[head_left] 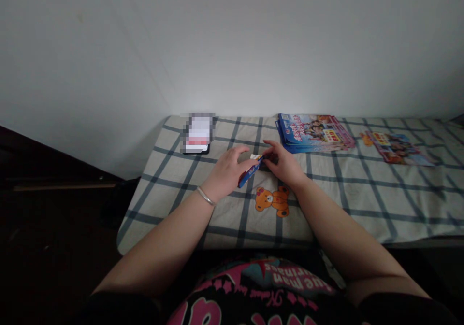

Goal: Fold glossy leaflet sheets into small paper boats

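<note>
One folded leaflet (249, 174), tilted over the checked surface (232, 215), is pinched by the fingers of the left hand (225, 169) and the right hand (286, 164); a leaflet stack (315, 133) lies beyond, rightward.

On the black short-sleeved T-shirt w/ pink print (253, 293), approx. "lue man" & "urinas" can be made out. White Chinese chars. are seen on the stack of glossy blue-pink paper leaflets (308, 134), w/ a red no. on yellow, too blurred to be read. Txt on the small folded blue paper piece (250, 174) & black rectangular phone (197, 146) (pixelated) can't be read.
</note>
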A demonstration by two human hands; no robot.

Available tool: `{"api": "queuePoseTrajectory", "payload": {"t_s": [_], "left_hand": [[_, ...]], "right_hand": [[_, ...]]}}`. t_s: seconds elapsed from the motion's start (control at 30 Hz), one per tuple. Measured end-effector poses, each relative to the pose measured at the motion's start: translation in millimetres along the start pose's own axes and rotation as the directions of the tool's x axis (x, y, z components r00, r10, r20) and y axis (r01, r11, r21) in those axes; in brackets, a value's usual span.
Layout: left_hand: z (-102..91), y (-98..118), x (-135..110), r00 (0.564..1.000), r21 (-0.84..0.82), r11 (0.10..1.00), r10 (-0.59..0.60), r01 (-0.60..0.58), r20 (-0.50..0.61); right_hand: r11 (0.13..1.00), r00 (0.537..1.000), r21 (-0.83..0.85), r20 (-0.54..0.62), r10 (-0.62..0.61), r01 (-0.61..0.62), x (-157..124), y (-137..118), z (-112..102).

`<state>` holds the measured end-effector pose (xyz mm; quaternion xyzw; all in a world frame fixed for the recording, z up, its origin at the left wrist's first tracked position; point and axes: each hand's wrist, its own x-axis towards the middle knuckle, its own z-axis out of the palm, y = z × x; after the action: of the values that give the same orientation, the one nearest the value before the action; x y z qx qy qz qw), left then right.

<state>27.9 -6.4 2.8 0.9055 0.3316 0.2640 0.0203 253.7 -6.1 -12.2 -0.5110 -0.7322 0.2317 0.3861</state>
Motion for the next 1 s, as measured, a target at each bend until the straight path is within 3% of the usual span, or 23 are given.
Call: {"api": "queuePoseTrajectory", "payload": {"t_s": [0.2,0.4,0.57,0.63,0.8,0.9,1.0], "left_hand": [[-3.5,1.0,2.0,0.997,0.033,0.998,0.052,-0.05,-0.055],[-6.2,0.7,5.5,0.983,0.025,0.986,0.16,-0.162,0.088],[-5.5,-2.8,4.6,0.975,0.008,0.983,0.179,-0.182,0.132],[-10.0,-0.4,3.9,0.983,0.057,0.987,0.147,-0.153,0.107],[-25.3,17.0,2.6,0.996,0.289,0.953,-0.074,0.088,-0.058],[-27.0,25.1,2.4,0.995,0.324,0.941,-0.084,0.099,-0.058],[-24.9,28.0,2.4,0.995,0.348,0.932,-0.094,0.103,-0.041]], "right_hand": [[0.998,0.996,-0.012,0.075,-0.056,0.058,0.6,-5.4,3.6],[0.949,0.986,-0.269,0.059,-0.153,0.164,1.7,-6.3,3.7],[0.943,0.988,-0.299,0.078,-0.132,0.149,-0.7,-10.5,1.4],[0.945,0.987,-0.282,0.056,-0.154,0.163,-1.9,-11.4,0.1],[0.973,0.982,-0.131,0.027,-0.189,0.191,-5.2,-14.3,-8.0],[0.959,0.96,-0.075,0.074,-0.268,0.274,-7.0,-19.8,-13.3],[0.922,0.929,-0.148,0.157,-0.335,0.357,-8.7,-28.6,-15.1]]}}
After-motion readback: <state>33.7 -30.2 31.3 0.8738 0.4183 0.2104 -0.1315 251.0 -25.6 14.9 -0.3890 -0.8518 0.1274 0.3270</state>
